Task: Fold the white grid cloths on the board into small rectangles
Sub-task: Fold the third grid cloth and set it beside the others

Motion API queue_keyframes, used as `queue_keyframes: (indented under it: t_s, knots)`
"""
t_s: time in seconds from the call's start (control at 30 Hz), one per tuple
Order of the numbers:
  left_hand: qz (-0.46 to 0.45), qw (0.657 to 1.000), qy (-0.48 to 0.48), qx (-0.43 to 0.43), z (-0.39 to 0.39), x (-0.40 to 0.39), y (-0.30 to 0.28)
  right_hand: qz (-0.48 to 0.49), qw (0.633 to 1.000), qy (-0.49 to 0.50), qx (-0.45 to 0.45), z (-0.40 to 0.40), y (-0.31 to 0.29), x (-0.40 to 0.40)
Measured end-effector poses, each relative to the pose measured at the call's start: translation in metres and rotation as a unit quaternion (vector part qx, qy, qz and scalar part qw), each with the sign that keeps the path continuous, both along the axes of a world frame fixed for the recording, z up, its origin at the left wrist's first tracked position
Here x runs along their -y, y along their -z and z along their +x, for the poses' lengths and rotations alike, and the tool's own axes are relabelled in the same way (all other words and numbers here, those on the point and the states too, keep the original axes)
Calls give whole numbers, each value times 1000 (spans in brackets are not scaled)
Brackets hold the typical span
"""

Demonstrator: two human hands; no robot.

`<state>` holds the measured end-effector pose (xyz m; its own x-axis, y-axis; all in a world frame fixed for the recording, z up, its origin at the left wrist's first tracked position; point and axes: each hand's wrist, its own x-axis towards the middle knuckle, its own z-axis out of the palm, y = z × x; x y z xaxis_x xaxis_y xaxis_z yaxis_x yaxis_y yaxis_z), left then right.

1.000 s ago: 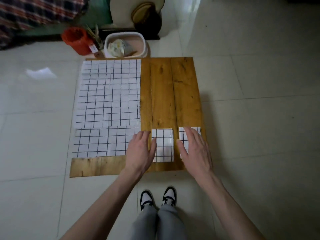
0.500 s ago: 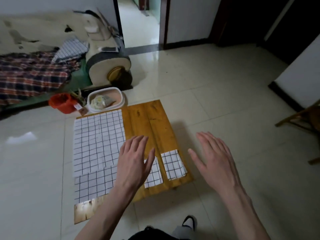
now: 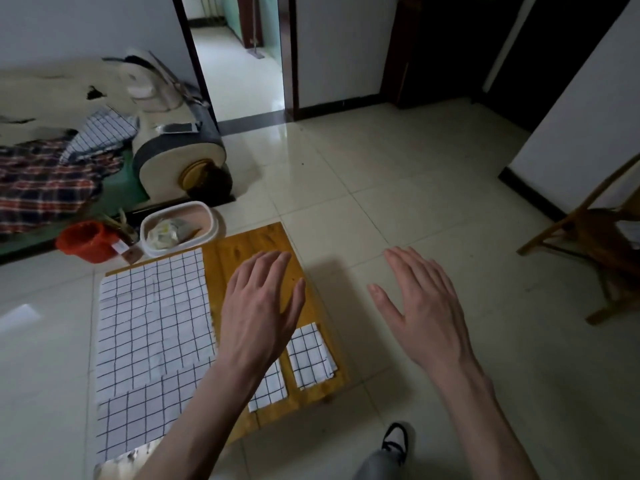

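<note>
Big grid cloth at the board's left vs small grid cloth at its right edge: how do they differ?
The big cloth lies spread open and covers the left half of the board; the small cloth is folded into a compact rectangle near the right edge. The big one shows many more grid squares. Both are white with dark lines, and no hand touches either.

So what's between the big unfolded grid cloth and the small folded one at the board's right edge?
In the head view, bare board up top; lower down, the left hand and forearm cross it, partly covering a second folded cloth.
</note>
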<state>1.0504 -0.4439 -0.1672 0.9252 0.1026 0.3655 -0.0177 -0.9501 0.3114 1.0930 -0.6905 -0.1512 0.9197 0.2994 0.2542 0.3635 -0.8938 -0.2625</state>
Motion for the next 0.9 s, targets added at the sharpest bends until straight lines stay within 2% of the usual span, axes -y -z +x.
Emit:
queue_keyframes:
  t_s: [0.27, 0.5, 0.9]
  knots:
    - [1, 997, -73, 5, 73, 87, -7, 8, 999, -43, -3, 94, 6, 66]
    - [6, 996, -85, -19, 138, 152, 0, -16, 997, -78, 8, 176, 12, 122]
    - [-12, 991, -135, -8, 253, 153, 12, -21, 993, -117, 5, 311, 20, 119]
